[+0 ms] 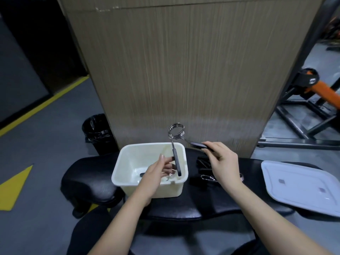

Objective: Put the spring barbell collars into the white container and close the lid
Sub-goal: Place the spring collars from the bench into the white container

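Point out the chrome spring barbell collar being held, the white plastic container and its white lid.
chrome spring barbell collar [176,131], head view, on its coiled ring.
white plastic container [122,161], head view, on the left inner wall.
white lid [301,183], head view, on its flat top, lying on the black bench.

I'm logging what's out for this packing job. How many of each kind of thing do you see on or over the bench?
Spring collars in clear view: 3, namely held collar, one in the container, one on the bench
White container: 1
White lid: 1
Total: 5
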The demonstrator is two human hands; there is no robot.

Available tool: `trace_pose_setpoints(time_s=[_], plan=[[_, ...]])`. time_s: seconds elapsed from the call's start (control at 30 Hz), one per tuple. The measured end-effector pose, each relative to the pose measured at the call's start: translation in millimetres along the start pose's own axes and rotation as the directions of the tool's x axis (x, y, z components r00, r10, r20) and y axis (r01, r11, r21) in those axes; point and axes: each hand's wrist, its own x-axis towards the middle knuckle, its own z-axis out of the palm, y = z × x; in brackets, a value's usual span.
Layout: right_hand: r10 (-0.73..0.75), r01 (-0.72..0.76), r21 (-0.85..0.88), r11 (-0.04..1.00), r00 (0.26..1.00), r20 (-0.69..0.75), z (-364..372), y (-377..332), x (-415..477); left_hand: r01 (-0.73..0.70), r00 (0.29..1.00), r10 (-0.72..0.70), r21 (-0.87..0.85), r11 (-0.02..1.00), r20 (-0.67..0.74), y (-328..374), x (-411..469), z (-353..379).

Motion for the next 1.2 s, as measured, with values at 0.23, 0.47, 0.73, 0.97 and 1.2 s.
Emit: trace_pose_setpoints(time_s=[0.23,0.47,0.73,0.97,1.2], plan=[[0.023,-0.033,0.17,0.985,0.998,0.06,33.8,-24.4,1.8,0.065,0.994,-0.001,-0.594,0.802,0.108,24.8,-23.9,-18.1],[0.463,-0.501,-0.057,0.864,0.743,0.484,88.9,-11.1,-9.8,-0.065,0.964,0.041,-0.083,0.994,-0.263,23.3,-5.2,-53.3],[0.584,-0.653,-0.095,0.751,0.59,0.558,102.6,3.3,-33.0,0.025,0.957,0.265,0.942,0.335,-0.12,0.0,21.9,-85.0],[0.605,-0.626,-0.206,0.752,0.533,0.591,106.8,9.9,-32.1,-0.092,0.994,-0.055,0.995,0.033,0.094,-13.8,57.0,-48.2],[0.618,-0.62,-0.225,0.752,0.543,0.568,113.6,15.7,-34.0,-0.102,0.955,-0.272,0.992,0.07,0.118,-27.5,89.3,-55.1]])
